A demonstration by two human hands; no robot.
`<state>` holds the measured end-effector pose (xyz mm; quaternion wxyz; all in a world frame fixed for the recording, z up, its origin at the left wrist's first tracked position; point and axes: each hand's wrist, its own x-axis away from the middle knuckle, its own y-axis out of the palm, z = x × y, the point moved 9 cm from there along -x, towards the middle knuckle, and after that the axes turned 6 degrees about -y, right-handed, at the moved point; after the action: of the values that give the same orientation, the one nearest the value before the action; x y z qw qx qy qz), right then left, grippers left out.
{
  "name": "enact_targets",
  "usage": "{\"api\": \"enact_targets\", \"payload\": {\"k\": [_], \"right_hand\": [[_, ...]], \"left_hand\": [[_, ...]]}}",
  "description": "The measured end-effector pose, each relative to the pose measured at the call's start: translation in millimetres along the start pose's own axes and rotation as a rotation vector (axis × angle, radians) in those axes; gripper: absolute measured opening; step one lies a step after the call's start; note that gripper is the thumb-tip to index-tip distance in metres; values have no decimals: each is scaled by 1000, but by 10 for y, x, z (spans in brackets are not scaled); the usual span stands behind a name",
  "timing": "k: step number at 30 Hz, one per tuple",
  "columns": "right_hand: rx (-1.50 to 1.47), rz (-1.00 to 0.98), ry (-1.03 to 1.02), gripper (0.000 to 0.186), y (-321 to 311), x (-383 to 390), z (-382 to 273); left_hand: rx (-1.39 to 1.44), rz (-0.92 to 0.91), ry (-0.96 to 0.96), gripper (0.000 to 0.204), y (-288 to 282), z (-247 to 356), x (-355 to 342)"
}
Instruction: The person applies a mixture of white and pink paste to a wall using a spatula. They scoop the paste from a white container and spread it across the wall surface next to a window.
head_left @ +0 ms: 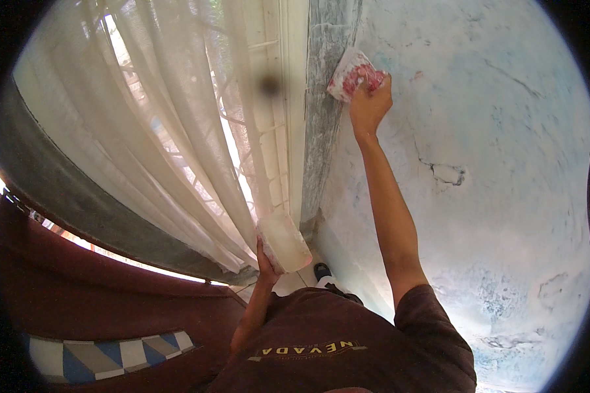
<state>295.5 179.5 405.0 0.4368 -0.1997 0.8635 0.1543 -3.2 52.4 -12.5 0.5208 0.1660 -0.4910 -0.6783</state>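
My right hand is raised high and pinches a flat red putty spreader smeared with white. The spreader's face lies against the grey strip of wall between the window frame and the painted wall. Low down, near the curtain's bottom end, my left hand grips the side of a pale rectangular tub with pinkish edges. What lies inside the tub is hard to make out.
Sheer white curtains hang at the left before a barred window. A patchy white-blue wall with cracks and a chipped hole stands at the right. Reddish-brown fabric with a checked band fills the lower left. A dark shoe shows below.
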Motion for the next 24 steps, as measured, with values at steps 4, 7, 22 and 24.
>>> {"api": "enact_targets", "payload": {"k": [4,7,22,24], "right_hand": [[-208,-202,115,16,-284,473,221],[-265,-455,217,17,-531,1184,135],[106,-1032,417,18,-1026,2692,-318],[91,-1019,389,18,-1009,2832,-250]], "left_hand": [[45,-15,2,70,-62,-18,-45],[33,50,2,72,-59,47,-49],[81,-100,-116,77,818,-378,11],[155,-129,-186,75,726,-532,-10]]}}
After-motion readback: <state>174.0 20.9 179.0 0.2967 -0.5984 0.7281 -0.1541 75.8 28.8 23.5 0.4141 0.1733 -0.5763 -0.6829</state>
